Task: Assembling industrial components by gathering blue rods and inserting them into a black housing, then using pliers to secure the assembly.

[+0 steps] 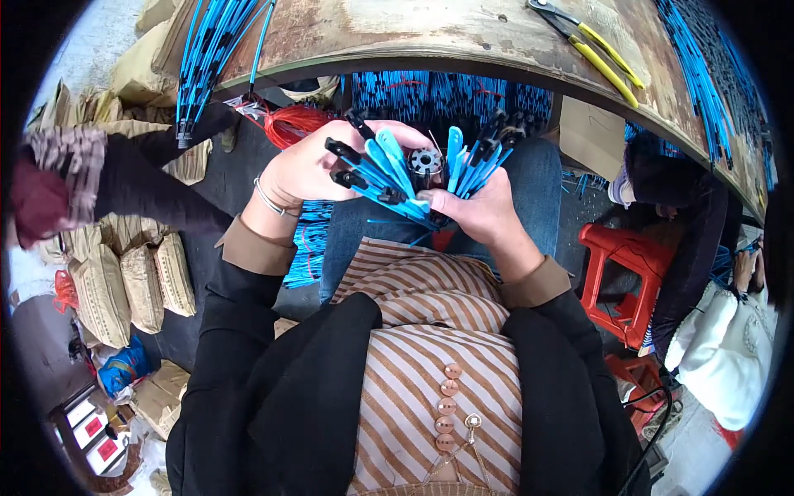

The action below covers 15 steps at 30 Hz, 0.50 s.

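Both hands hold an umbrella frame above my lap. Its blue ribs (389,159) with black joints fan out to either side of a black notched hub (425,160). My left hand (308,164) is wrapped round the ribs on the left side, with its fingers reaching behind the hub. My right hand (490,213) grips the right-hand ribs, its thumb pressed against the base of the hub. A thin wire seems to stand up by the hub. Some of the fingers are hidden behind the ribs.
A wooden table (397,31) ahead bears yellow-handled pliers (608,66) and bundles of blue ribs (703,91). Red cord (298,124) hangs near its edge. Stuffed sacks (99,289) and a walking person (124,174) are left; a red stool (624,273) and another person (719,339) right.
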Tool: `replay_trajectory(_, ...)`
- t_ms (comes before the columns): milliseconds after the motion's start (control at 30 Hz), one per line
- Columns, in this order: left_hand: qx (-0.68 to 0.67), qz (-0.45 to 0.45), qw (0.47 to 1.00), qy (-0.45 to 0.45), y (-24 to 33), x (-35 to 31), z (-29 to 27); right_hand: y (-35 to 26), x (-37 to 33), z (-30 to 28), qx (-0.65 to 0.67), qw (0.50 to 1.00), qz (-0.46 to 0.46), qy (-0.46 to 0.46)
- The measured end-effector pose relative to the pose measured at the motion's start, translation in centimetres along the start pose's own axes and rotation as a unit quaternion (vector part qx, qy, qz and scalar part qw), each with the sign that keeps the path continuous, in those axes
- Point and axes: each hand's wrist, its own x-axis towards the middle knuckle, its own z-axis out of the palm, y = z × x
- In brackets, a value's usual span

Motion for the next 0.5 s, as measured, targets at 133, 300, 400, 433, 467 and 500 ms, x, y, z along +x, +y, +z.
replay_trajectory(133, 0.094, 0.022, 0.995, 0.025, -1.4, -0.2, 0.6, 0.3, 0.1, -0.3, -0.019, 1.0, -0.017, -0.006)
replay_trajectory(300, 0.068, 0.079, 0.993, 0.046, -1.7, -0.8, 1.9, -0.2, 0.1, 0.0, 0.008, 1.0, 0.007, -0.016)
replay_trajectory(400, 0.049, 0.081, 0.994, 0.061, -1.1, -0.9, 2.6, -0.3, 0.1, 0.2, 0.012, 1.0, 0.013, -0.018)
replay_trajectory(433, 0.048, 0.066, 0.994, 0.071, -0.7, -0.9, 2.9, -0.3, 0.0, 0.3, 0.006, 1.0, 0.008, -0.017)
replay_trajectory(467, 0.048, 0.051, 0.994, 0.082, -0.3, -0.9, 3.2, -0.2, -0.1, 0.3, 0.0, 1.0, 0.003, -0.017)
replay_trajectory(500, 0.047, 0.036, 0.994, 0.093, -0.2, -1.0, 3.5, -0.2, -0.2, 0.4, -0.006, 1.0, -0.001, -0.017)
